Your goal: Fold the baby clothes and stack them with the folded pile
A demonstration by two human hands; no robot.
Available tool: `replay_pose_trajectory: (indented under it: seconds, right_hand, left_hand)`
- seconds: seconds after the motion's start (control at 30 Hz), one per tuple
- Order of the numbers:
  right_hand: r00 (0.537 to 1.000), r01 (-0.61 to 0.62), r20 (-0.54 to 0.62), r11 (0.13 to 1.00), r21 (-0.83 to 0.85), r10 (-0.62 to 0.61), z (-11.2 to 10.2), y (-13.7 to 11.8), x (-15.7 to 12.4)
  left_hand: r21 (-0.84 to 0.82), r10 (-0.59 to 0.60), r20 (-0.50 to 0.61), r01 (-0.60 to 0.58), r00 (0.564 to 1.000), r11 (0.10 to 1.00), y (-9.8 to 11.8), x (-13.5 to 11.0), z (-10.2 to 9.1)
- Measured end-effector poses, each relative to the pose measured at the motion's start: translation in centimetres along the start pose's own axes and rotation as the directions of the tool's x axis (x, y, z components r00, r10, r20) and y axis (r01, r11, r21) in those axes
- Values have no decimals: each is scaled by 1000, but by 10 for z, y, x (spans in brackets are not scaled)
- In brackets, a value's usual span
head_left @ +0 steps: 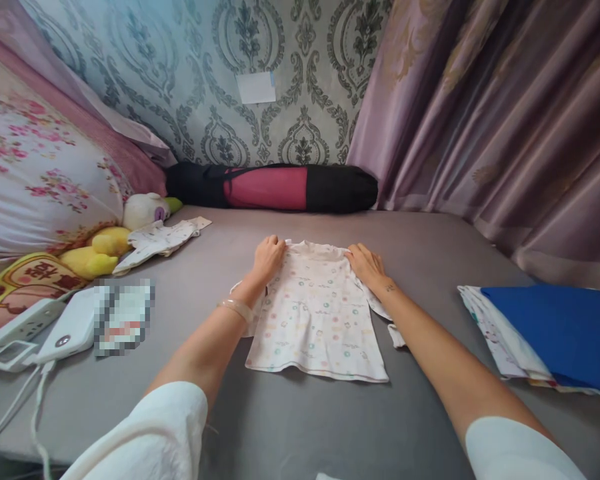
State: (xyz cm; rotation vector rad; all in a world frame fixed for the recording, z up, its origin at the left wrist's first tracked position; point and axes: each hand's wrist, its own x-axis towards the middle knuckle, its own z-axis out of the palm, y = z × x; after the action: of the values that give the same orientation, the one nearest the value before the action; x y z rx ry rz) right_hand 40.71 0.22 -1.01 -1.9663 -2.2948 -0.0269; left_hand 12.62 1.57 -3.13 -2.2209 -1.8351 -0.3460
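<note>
A small white long-sleeved baby top [315,320] with a pastel ring print lies flat on the grey mattress [420,260]. My left hand [269,259] holds its collar side at the far left shoulder. My right hand [366,265] holds the opposite shoulder, with that sleeve trailing down the right side. The left sleeve seems tucked partly beneath the body of the top. Farther left lies a crumpled, printed white garment [157,243]. A folded pile of clothes under a blue cloth [545,333] sits to the right of my right hand.
Along the left side are a floral pillow [40,167], yellow and white plush toys [97,257], a pixelated flat item [124,317], a white power bank [67,327] and a power strip [15,337] with cables. A black-and-red bolster [273,188] lies against the wall, with a mauve curtain [480,133] at right.
</note>
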Motion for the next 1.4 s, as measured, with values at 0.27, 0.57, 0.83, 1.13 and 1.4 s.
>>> replay_pose_trajectory:
  seconds: [0.27, 0.57, 0.83, 1.13, 1.4]
  right_hand:
    - [998, -46, 40, 998, 32, 44, 2, 0, 26]
    - [993, 100, 52, 993, 66, -104, 13, -11, 47]
    - [997, -78, 29, 984, 158, 74, 27, -29, 55]
    - [983, -146, -93, 981, 127, 159, 41, -38, 46]
    - [996, -53, 80, 963, 265, 33, 19, -5, 48]
  left_hand:
    - [18, -46, 77, 44, 996, 999, 0, 34, 2]
    - [-87, -19, 231, 40, 973, 995, 16, 40, 6]
    - [-181, -34, 220, 75, 975, 981, 31, 47, 18]
    - [-200, -234, 175, 267, 956, 943, 34, 43, 36]
    - [-272, -333, 377, 447, 864, 852, -5, 44, 7]
